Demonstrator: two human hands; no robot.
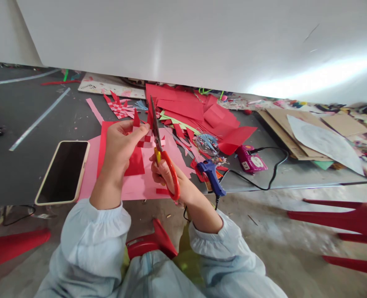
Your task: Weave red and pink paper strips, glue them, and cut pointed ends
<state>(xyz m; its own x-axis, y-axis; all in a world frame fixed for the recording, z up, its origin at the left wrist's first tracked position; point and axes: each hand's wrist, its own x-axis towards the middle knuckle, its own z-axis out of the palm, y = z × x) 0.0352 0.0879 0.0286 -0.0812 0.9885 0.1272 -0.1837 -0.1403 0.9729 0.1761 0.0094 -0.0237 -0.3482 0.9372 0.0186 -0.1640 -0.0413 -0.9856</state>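
Note:
My left hand (pixel 121 140) pinches a woven red and pink paper piece (pixel 145 143) over the front of the table. Pointed red strips stick up from its top edge. My right hand (pixel 164 174) grips a pair of scissors (pixel 156 126) by its orange and yellow handles, blades pointing up and away. The blades stand right beside a red strip at the paper's right side; whether they touch it I cannot tell. Beneath both hands lie red paper (pixel 135 162) and a larger pink sheet (pixel 93 182). A second woven paper piece (pixel 118 108) rests farther back.
Left of the pink sheet lies a phone (pixel 63 171). Heaped red paper (pixel 189 108) fills the back middle. A blue glue gun (pixel 212 177), its cord and a purple box (pixel 251 159) sit to the right, with stacked cardboard (pixel 281 136) beyond. Red stools (pixel 335 221) stand below.

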